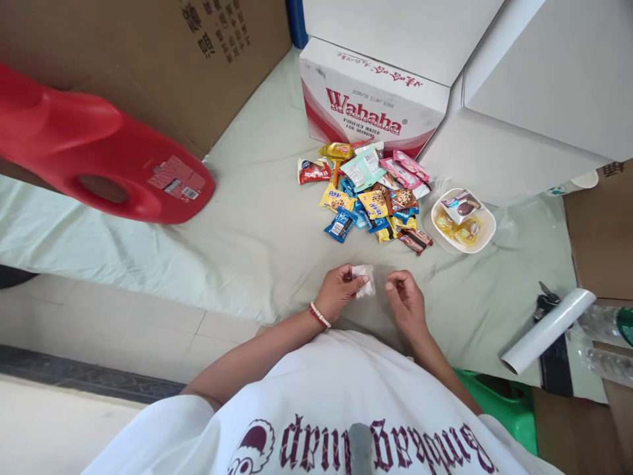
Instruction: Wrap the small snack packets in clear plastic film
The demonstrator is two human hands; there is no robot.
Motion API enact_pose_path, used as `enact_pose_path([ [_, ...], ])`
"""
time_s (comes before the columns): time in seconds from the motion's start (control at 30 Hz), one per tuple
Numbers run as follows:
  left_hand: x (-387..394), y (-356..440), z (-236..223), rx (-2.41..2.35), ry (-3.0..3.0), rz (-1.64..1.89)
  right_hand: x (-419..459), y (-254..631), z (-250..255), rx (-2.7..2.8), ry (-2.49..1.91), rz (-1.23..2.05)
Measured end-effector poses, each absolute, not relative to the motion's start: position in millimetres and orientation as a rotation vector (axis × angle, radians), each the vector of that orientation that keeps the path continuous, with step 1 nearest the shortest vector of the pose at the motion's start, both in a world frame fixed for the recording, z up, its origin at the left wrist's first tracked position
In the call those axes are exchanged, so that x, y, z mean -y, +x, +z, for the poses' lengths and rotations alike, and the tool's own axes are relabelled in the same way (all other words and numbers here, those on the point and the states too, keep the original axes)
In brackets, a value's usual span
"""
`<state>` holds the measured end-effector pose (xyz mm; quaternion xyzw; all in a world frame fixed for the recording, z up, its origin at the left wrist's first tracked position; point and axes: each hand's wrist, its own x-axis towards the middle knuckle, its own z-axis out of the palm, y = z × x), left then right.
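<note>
My left hand (337, 293) pinches a small clear plastic packet (364, 281) with whitish contents between thumb and fingers, just above the cloth. A short gap to the right is my right hand (406, 300), its fingers curled in and nothing visible in them. Beyond both hands lies a loose pile of wrapped snacks (374, 203) in yellow, blue, pink, red and pale green. A white plastic bowl (487, 239) to the right of the pile holds a boxed or wrapped snack (461, 206) and yellow-wrapped pieces (465, 229).
A white and red water carton (370, 105) stands behind the pile. On the left a big red plastic jug (123, 158) leans near a brown carton (148, 53). Keys (546, 297), a white roll (548, 330) and clear bottles (606, 326) sit at the right edge.
</note>
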<state>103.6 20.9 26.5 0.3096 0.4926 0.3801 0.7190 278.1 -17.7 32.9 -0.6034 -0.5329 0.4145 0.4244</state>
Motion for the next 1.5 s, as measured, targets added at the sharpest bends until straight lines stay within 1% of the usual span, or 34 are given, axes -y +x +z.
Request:
enact_pose_path([
  [0.07, -20, 101, 27, -1.084, 0.693, 0.866, 15, 272, 37, 1.514, -1.392, 1.122],
  [0.13, -19, 99, 29, -1.02, 0.684, 0.866, 12, 263, 37, 1.508, -1.323, 1.235],
  [0.27, -21, 93, 27, -0.918, 0.644, 0.852, 4, 257, 30, 1.123, -1.32, 1.423],
  [0.47, -28, 72, 9, -1.084, 0.634, 0.876, 0, 276, 30, 0.564, -1.264, 1.419],
  [0.53, -29, 68, 8, -1.235, 0.748, 0.946, 1, 283, 31, 0.517, -1.268, 1.432],
  [0.63, -27, 70, 19, -1.475, 1.095, 1.128, 5, 285, 34, 0.502, -1.265, 1.463],
  [0.67, -26, 73, 25, -1.459, 1.238, 1.146, 6, 284, 35, 0.509, -1.255, 1.479],
  [0.73, -24, 80, 37, -1.27, 1.464, 1.083, 8, 279, 39, 0.55, -1.236, 1.509],
  [0.8, -23, 89, 45, -1.086, 1.537, 0.991, 10, 273, 43, 0.629, -1.235, 1.515],
  [0.97, -24, 99, 46, -1.094, 1.304, 0.985, 10, 266, 51, 0.859, -1.317, 1.363],
  [1.07, -28, 94, 42, -1.116, 1.02, 0.989, 10, 271, 53, 0.889, -1.338, 1.312],
  [1.17, -33, 86, 40, -1.132, 0.843, 1.083, 9, 281, 54, 0.862, -1.34, 1.296],
  [1.27, -36, 79, 40, -1.112, 0.749, 1.152, 7, 291, 55, 0.813, -1.332, 1.304],
  [1.4, -36, 75, 39, -1.109, 0.728, 1.104, 3, 303, 56, 0.777, -1.314, 1.352],
  [1.5, -34, 76, 38, -1.108, 0.736, 1.1, 2, 309, 55, 0.815, -1.342, 1.297],
])
